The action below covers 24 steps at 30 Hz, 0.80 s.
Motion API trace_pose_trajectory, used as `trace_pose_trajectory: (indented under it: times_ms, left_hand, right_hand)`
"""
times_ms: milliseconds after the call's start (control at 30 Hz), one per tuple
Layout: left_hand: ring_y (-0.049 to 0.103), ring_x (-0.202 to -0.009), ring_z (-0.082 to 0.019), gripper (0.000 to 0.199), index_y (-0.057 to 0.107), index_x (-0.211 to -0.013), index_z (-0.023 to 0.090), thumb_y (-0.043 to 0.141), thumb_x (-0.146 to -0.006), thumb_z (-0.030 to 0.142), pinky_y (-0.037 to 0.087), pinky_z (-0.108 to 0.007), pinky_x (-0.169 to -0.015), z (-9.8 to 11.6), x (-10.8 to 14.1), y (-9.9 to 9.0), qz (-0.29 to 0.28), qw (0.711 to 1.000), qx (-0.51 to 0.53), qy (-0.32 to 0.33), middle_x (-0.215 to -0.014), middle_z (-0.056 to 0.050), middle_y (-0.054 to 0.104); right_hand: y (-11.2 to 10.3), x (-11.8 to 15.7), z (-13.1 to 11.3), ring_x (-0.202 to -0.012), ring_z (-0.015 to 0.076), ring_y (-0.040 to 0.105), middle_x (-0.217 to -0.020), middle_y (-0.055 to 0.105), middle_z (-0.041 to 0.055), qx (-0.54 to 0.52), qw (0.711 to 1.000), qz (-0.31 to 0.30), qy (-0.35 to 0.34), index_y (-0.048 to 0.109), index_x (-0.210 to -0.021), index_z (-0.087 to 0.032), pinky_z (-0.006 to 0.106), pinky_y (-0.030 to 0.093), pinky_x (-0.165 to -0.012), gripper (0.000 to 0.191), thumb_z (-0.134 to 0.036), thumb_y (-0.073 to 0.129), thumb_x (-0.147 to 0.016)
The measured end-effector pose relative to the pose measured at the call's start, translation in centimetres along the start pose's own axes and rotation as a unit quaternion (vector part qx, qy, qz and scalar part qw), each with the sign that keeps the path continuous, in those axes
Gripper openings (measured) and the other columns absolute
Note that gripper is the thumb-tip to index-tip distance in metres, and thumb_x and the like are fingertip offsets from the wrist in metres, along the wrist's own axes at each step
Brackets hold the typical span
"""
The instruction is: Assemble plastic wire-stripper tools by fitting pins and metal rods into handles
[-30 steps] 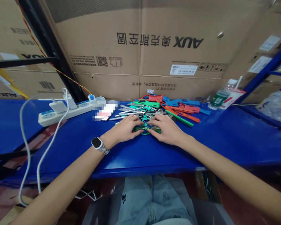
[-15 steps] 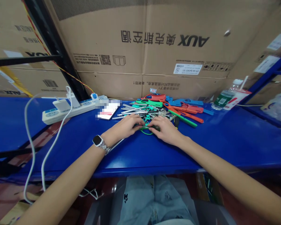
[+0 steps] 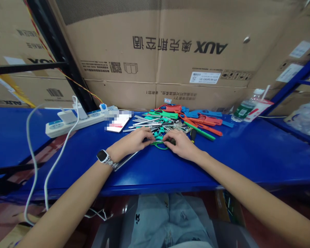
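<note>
My left hand [image 3: 141, 139], with a watch [image 3: 102, 156] on its wrist, pinches a thin pale wire [image 3: 158, 141] at the fingertips. From the other side my right hand [image 3: 180, 143] closes its thumb and fingers around the wire's other end. Right below the fingertips lies a green looped handle [image 3: 160, 146], partly covered by my right hand. A metal rod [image 3: 127, 160] slants out from under my left hand. Behind both hands spreads a pile of silvery rods [image 3: 146, 121], teal pieces [image 3: 158, 132] and tangled wires.
Red [image 3: 208, 120], green [image 3: 167, 114] and blue long-nosed lighter casings [image 3: 212, 113] lie behind the pile. A screwdriver [image 3: 193, 135] is beside my right hand. At left are a phone [image 3: 118, 124] and a power strip [image 3: 55, 128]. A bottle [image 3: 244, 111] stands right, before cardboard boxes [image 3: 113, 38].
My left hand has shifted slightly left and down, widening the gap between the fingertips. More of the wire and of the slanting rod shows. My right hand stays nearly in place.
</note>
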<state>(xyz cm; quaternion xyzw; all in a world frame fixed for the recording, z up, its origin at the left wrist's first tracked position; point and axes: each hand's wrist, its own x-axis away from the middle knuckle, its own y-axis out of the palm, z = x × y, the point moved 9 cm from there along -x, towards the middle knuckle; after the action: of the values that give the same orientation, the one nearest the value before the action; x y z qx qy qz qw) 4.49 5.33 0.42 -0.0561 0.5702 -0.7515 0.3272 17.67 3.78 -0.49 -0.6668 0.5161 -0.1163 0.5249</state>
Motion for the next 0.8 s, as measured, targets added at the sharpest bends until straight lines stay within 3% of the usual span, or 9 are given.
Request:
trace_pose_trajectory:
  times_ms: [200, 433, 567, 700, 800]
  left_hand:
    - [0.062, -0.084, -0.017, 0.021, 0.071, -0.095, 0.019, 0.053, -0.1, 0.028, 0.052, -0.033, -0.079, 0.4, 0.1, -0.7, 0.012, 0.998, 0.056, 0.009, -0.094, -0.006, 0.065]
    - [0.062, -0.083, -0.018, 0.021, 0.072, -0.094, 0.019, 0.054, -0.099, 0.028, 0.052, -0.033, -0.079, 0.0, 0.3, -0.5, -0.005, 0.998, 0.064, -0.005, -0.093, -0.005, 0.066]
    - [0.063, -0.081, -0.018, 0.016, 0.072, -0.099, 0.019, 0.058, -0.096, 0.027, 0.052, -0.034, -0.077, 0.1, 0.4, -0.5, 0.003, 1.0, 0.023, -0.02, -0.097, -0.006, 0.066]
    - [0.065, -0.095, -0.022, 0.023, 0.07, -0.115, 0.019, 0.062, -0.097, 0.03, 0.052, -0.038, -0.087, 1.6, -0.1, -0.2, 0.031, 0.999, -0.04, 0.015, -0.107, -0.009, 0.066]
    - [0.065, -0.092, -0.022, 0.018, 0.074, -0.106, 0.019, 0.057, -0.101, 0.026, 0.052, -0.035, -0.084, 2.2, -0.8, 0.9, 0.022, 0.996, -0.075, 0.033, -0.1, -0.008, 0.067]
  right_hand:
    - [0.0, 0.2, -0.1, -0.095, 0.0218, 0.063, -0.098, 0.072, 0.0054, 0.0, 1.0, -0.004, -0.016, 0.07, -0.104, -0.021, 0.04, 0.047, -0.089, 0.013, -0.016, 0.066, -0.092]
    - [-0.1, 0.2, -0.7, -0.097, 0.0221, 0.063, -0.1, 0.069, 0.0074, 0.023, 0.999, -0.017, -0.045, 0.071, -0.093, -0.019, 0.04, 0.049, -0.091, 0.009, -0.018, 0.063, -0.096]
    - [-0.1, 0.2, -1.5, -0.097, 0.023, 0.063, -0.098, 0.07, 0.008, 0.049, 0.996, -0.027, -0.071, 0.073, -0.091, -0.018, 0.041, 0.049, -0.091, 0.013, -0.016, 0.061, -0.096]
    - [-0.1, 0.3, -1.9, -0.097, 0.0238, 0.062, -0.097, 0.071, 0.0095, 0.074, 0.993, -0.039, -0.088, 0.076, -0.093, -0.017, 0.042, 0.05, -0.09, 0.015, -0.015, 0.062, -0.095]
    - [-0.1, 0.3, -2.0, -0.096, 0.0237, 0.062, -0.096, 0.071, 0.01, 0.073, 0.992, -0.039, -0.091, 0.077, -0.095, -0.017, 0.042, 0.051, -0.089, 0.016, -0.015, 0.062, -0.095]
